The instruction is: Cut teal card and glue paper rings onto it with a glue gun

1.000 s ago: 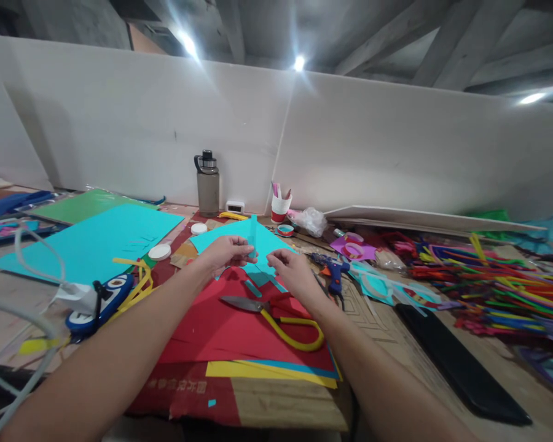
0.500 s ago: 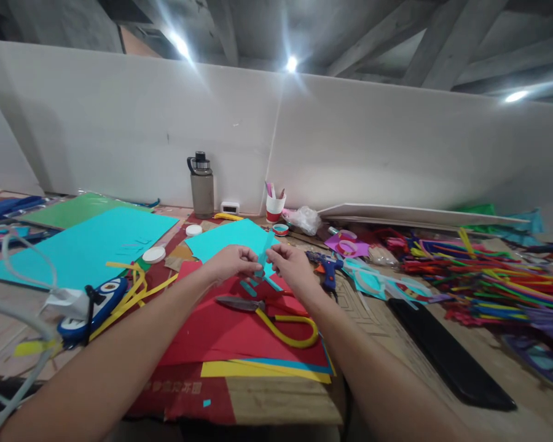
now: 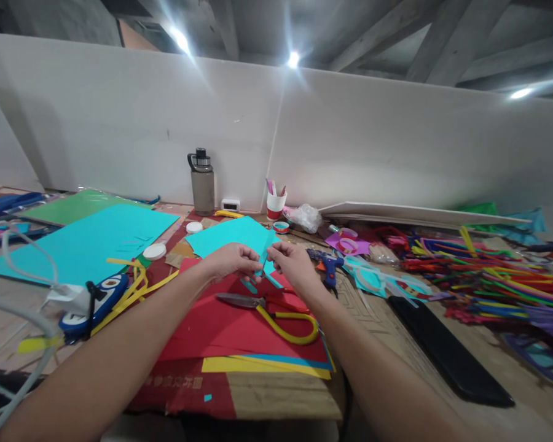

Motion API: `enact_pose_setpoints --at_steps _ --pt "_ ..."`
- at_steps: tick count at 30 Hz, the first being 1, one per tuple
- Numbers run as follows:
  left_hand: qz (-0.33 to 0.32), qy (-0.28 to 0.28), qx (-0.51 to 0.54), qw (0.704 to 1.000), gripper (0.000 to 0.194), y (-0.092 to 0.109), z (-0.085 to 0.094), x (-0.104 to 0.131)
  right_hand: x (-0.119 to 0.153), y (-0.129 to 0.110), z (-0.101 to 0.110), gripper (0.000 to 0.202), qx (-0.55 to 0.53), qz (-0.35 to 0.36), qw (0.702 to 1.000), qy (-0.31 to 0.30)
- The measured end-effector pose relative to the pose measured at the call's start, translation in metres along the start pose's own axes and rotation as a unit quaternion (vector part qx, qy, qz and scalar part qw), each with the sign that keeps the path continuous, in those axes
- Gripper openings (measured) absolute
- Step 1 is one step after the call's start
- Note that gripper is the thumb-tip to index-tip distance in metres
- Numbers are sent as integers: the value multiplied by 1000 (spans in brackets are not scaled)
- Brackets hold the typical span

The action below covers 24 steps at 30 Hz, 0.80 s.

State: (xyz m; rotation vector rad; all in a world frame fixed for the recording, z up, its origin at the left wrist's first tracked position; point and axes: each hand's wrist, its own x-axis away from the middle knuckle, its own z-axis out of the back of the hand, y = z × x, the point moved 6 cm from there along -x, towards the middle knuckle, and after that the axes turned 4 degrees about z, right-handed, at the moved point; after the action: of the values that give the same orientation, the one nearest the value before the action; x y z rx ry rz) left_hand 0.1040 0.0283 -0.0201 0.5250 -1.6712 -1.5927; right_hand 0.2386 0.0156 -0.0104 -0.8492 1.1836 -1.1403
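My left hand (image 3: 237, 261) and my right hand (image 3: 289, 261) face each other over the stacked paper, a small gap between them. Between their fingertips is a thin turquoise paper strip (image 3: 266, 250), pinched by both hands. Under them, small turquoise pieces (image 3: 249, 285) lie on the red paper (image 3: 203, 328). Scissors with yellow handles (image 3: 288, 331) rest on that red paper just below my hands. Behind the hands lies a turquoise sheet (image 3: 230, 235).
A blue glue gun (image 3: 332, 267) lies right of my hands, near a long black case (image 3: 447, 350). Colourful pipe cleaners (image 3: 493, 276) are heaped at right. A bottle (image 3: 203, 184) and a cup (image 3: 275, 202) stand behind. Yellow strips (image 3: 138, 285) and a blue power strip (image 3: 108, 301) are left.
The turquoise strip between my fingertips has turned and now looks narrower. Both hands stay in nearly the same place. The view has shifted slightly.
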Motion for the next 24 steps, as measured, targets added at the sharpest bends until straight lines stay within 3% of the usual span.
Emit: enact_pose_setpoints --at_steps 14,24 --pt "-8 32 -17 999 32 2 4 0 3 -4 -4 25 13 -9 1000 -20" --pt "-13 -13 -16 1000 34 3 -2 2 4 -2 -3 21 14 -19 999 -22"
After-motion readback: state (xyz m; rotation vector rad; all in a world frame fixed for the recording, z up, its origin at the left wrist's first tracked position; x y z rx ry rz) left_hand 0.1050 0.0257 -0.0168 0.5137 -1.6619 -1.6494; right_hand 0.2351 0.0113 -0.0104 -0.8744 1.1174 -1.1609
